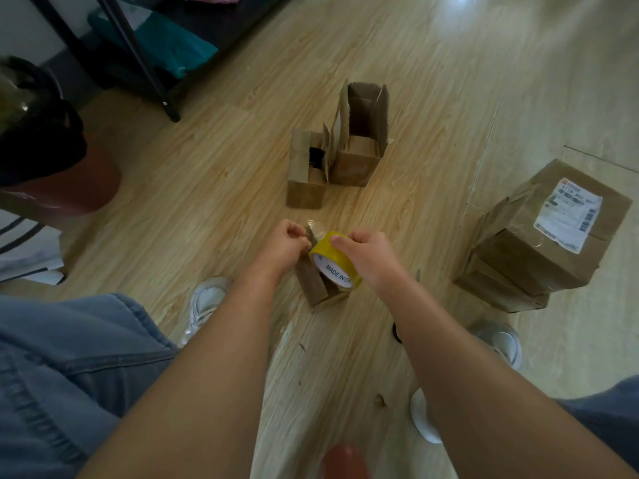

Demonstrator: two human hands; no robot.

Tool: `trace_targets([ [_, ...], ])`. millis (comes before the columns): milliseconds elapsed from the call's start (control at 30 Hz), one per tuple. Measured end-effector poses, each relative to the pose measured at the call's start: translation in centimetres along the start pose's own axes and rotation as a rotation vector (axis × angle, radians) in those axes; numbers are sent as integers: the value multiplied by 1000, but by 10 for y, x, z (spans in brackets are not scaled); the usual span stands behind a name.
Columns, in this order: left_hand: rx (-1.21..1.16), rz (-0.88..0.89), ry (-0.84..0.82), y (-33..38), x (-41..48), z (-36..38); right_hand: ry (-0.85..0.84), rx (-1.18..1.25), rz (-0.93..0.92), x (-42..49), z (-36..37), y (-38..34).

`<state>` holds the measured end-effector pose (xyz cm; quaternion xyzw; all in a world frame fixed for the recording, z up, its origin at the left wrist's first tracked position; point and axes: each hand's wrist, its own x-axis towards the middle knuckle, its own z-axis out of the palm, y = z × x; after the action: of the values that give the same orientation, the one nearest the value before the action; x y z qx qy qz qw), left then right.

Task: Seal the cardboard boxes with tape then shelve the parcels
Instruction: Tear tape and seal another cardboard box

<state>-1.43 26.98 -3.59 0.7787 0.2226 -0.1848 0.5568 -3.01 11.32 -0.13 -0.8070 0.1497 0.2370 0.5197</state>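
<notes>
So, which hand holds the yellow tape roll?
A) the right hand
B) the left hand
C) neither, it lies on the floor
A: the right hand grips the yellow tape roll above a small box, while the left hand only pinches the tape end.

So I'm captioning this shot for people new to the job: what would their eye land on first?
The yellow tape roll at the centre, gripped by the right hand while the left hand pinches its tape end, over a small cardboard box on the floor. Behind stand a tall open box and a shorter unsealed box. At the right sits a stack of parcels topped by a white shipping label.
</notes>
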Motion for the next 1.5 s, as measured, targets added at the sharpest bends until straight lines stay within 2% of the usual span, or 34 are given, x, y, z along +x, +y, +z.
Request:
trace_targets([
  [133, -8, 21, 33, -8, 9, 6, 3, 20, 30, 5, 7, 4],
  [367, 29, 15, -51, -7, 36, 9, 37, -34, 66, 19, 18, 6],
  [567, -33, 0, -99, -8, 49, 3, 112, -84, 104, 29, 25, -11],
  [767, -75, -35, -96, -11, 47, -6, 95, -108, 84, 26, 33, -8],
  [933, 116, 69, -104, -2, 56, -14, 47, -54, 123, 21, 37, 2],
  [1133, 252, 79, -136, 6, 64, -12, 49, -37, 147, 23, 32, 6],
  [1333, 88, 56, -44, -1, 63, -15, -57, 218, 61, 15, 35, 11],
  [1500, 51, 2, -41, -7, 57, -12, -26, 161, 39, 11, 36, 16],
])
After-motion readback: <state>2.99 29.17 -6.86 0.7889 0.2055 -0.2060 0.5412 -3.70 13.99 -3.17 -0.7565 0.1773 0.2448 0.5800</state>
